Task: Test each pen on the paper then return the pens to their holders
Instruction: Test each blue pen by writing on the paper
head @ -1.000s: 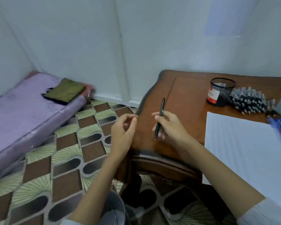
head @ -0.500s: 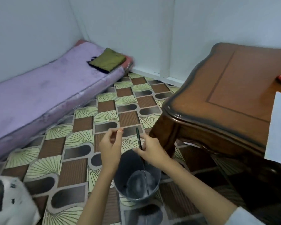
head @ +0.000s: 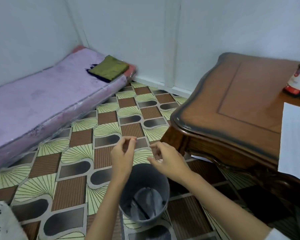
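While the left hand [head: 122,156] pinches empty fingers [head: 127,142] together, the right hand [head: 168,163] hangs slack.

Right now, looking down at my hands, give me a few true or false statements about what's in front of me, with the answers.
1. The right hand holds a pen. False: it holds nothing, its fingers loosely curled; a dark pen lies inside the grey bucket.
2. The grey bucket stands on the patterned floor, near the corner of the wooden table. True.
3. A folded green cloth lies on the purple mattress. True.
4. The white paper lies on the floor. False: it lies on the wooden table, at the right edge of the view.
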### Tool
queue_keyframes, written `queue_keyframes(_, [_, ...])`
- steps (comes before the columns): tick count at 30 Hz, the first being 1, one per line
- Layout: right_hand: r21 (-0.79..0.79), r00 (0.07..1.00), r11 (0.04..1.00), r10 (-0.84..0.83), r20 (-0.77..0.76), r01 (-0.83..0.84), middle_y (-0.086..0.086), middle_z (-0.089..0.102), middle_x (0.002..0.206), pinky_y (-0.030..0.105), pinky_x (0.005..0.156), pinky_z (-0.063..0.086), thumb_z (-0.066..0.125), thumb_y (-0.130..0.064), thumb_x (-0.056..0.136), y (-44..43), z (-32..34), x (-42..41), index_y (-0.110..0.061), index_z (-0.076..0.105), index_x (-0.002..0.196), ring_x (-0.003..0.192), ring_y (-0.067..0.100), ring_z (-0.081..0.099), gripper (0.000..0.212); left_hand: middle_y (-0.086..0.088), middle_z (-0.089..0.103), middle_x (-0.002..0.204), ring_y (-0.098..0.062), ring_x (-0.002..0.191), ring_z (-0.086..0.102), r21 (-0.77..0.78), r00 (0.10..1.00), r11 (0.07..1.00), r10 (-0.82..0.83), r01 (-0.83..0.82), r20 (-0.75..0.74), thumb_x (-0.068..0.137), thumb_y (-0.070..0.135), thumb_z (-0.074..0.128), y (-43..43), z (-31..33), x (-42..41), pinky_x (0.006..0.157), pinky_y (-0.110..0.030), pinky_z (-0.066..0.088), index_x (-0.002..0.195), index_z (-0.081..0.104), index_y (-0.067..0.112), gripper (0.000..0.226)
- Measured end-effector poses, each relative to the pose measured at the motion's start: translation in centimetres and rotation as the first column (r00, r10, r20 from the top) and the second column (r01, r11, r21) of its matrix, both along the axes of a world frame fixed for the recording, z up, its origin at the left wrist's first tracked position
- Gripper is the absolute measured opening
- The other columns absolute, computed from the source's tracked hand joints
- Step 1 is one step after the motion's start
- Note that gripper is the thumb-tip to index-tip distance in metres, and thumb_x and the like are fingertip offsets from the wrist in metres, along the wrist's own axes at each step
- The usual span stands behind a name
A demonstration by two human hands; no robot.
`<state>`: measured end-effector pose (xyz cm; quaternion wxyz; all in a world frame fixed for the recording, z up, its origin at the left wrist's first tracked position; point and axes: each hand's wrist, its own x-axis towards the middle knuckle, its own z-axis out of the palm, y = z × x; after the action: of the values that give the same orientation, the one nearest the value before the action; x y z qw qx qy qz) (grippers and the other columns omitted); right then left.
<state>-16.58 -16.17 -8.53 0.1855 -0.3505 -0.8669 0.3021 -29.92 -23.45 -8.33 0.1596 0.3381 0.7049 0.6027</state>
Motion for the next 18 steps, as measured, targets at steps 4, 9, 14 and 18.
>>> queue_keyframes(4, [-0.034,0.986,0.997,-0.069,-0.151,0.065,-0.011,0.061,0.087,0.024,0.071,0.048,0.064,-0.033,0.088,2.4,4.7,2.3,-0.030,0.059,0.111,0.071,0.001,0.054,0.023,0.004,0.070,0.085,-0.011,0.083,0.064,0.092,0.993,0.989,-0.111,0.113,-0.029,0.095,0.018,0.054,3.6,4.0,1.2,0.077,-0.027,0.051,0.091,0.068,0.017,0.015])
queue_keyframes(9, [-0.031,0.942,0.981,-0.194,-0.275,0.193,-0.015,0.063,0.075,0.030,0.069,0.050,0.068,-0.029,0.086,6.2,9.6,7.0,-0.029,0.065,0.099,0.066,0.002,0.054,0.013,0.003,0.070,0.085,-0.009,0.083,0.065,0.167,0.961,0.947,-0.266,0.276,-0.081,0.095,0.016,0.055,9.2,8.1,4.9,0.075,-0.021,0.051,0.090,0.068,0.017,0.014])
queue_keyframes(14, [0.010,0.903,0.934,-0.343,-0.260,0.357,-0.012,0.064,0.081,0.025,0.066,0.048,0.066,-0.027,0.089,10.1,12.4,13.7,-0.026,0.066,0.104,0.070,0.005,0.057,0.015,0.003,0.070,0.083,-0.014,0.084,0.065,0.203,0.897,0.876,-0.414,0.438,-0.153,0.093,0.015,0.057,14.7,10.7,11.2,0.076,-0.025,0.049,0.084,0.066,0.023,0.015])
queue_keyframes(18, [0.010,0.830,0.857,-0.496,-0.255,0.516,-0.008,0.063,0.080,0.023,0.060,0.049,0.063,-0.021,0.091,12.6,13.8,19.9,-0.023,0.066,0.102,0.065,0.006,0.058,0.012,0.006,0.069,0.081,-0.008,0.081,0.063,0.177,0.826,0.809,-0.531,0.560,-0.189,0.093,0.017,0.057,18.1,11.8,17.0,0.074,-0.022,0.048,0.085,0.067,0.023,0.015])
